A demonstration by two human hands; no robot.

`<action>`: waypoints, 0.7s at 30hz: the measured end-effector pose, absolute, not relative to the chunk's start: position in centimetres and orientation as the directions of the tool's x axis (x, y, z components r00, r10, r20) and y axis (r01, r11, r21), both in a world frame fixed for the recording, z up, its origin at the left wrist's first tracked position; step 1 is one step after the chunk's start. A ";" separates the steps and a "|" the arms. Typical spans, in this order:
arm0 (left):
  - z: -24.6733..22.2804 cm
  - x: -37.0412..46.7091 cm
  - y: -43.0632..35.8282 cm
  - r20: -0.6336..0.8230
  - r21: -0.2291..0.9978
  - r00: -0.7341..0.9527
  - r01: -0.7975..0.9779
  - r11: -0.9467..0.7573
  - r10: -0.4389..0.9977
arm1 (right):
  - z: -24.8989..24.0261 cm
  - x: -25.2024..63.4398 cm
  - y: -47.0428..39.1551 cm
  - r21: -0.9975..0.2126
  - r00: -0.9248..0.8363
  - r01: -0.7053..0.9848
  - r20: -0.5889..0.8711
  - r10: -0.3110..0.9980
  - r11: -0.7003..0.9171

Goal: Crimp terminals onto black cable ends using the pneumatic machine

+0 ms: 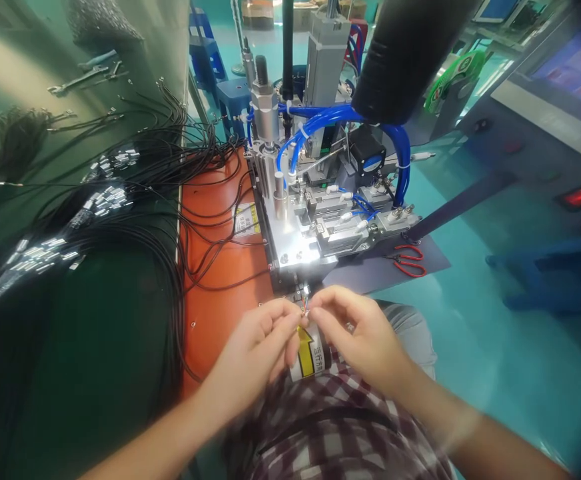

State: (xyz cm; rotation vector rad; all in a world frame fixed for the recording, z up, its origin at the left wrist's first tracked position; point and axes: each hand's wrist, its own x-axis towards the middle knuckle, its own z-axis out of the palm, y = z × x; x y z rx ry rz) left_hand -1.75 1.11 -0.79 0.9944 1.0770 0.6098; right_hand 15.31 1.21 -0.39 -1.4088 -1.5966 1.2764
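Close in front of my body, my left hand (265,340) and my right hand (363,337) meet with fingers pinched on thin coloured wires (305,303). The wire ends are small and partly hidden by the fingertips. Just beyond my fingers stands a metal bench machine (295,250) with a bright plate, clamps and a vertical cylinder. Under my hands shows a white label with a yellow arrow (306,353).
Many black cables (155,233) with shiny metal ends lie across the dark green table at left, some reaching over the orange surface (220,320). Wrenches (78,81) lie farther back. Red-handled snips (410,261) rest right of the machine. A black tube (400,60) hangs overhead.
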 end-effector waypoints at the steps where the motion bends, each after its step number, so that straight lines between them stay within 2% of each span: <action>1: -0.7 -1.8 1.2 -0.439 0.887 0.387 0.043 0.460 0.811 | -0.4 15.3 1.4 -0.944 -0.220 0.327 -0.124 0.968 -0.047; 7: 0.3 -1.9 1.3 -0.492 0.857 0.374 0.048 0.514 0.786 | -0.2 15.8 1.7 -0.957 -0.276 0.288 -0.113 0.955 -0.030; 16: 0.1 -1.6 0.4 -0.402 0.915 0.257 0.119 0.384 0.879 | 0.4 15.7 1.3 -0.964 -0.275 0.158 -0.249 0.929 -0.212; 18: 0.1 -1.6 0.5 -0.407 0.913 0.273 0.107 0.393 0.872 | 0.3 15.6 1.2 -0.969 -0.272 0.141 -0.237 0.933 -0.205; 21: 0.2 -1.8 0.8 -0.411 0.911 0.321 0.108 0.398 0.853 | 0.1 15.6 1.3 -0.974 -0.261 0.207 -0.148 0.954 -0.094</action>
